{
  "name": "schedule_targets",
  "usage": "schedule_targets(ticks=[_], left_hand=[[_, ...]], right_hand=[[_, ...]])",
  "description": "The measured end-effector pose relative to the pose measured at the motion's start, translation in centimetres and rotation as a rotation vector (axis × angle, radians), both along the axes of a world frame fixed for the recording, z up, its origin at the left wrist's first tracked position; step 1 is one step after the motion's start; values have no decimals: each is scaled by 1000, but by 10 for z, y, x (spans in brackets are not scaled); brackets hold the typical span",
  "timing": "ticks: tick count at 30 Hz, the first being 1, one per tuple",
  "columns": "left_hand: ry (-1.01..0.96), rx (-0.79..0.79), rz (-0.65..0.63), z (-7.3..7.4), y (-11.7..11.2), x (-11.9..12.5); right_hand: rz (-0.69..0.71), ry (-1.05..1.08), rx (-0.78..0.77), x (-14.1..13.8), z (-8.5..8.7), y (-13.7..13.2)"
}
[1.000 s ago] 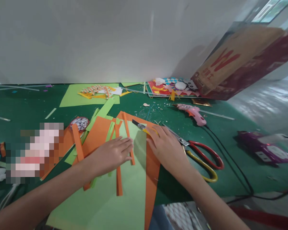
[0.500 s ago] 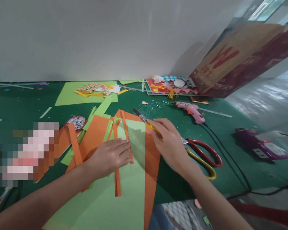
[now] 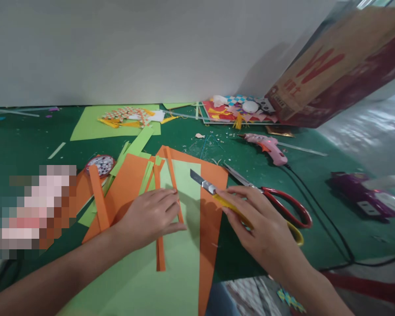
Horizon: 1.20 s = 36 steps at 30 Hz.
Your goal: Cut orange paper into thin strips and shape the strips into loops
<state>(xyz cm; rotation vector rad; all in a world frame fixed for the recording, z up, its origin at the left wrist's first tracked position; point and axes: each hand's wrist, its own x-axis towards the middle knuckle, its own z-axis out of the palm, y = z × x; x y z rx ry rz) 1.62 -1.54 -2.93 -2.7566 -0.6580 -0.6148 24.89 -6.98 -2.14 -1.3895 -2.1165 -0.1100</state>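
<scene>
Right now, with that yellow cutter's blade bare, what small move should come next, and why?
I'd probably have the right hand ease the yellow cutter a little farther right: its blade is exposed over the pale green sheet, and the left hand rests on the papers close by.
</scene>
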Motion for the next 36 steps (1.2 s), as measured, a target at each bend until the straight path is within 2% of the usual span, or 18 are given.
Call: schedule_targets(ticks=[7,14,36], left_hand=[[-40,-44,-44,-1,4,-4],[-23,-58,-142,-2,4,-3],[-15,-56,-150,-4,2,-4]], right_hand=[[93,-62,-89,10,1,-18],[202,-136,-141,12,-3,-31],[210,-192,-99,6,-6,-33]])
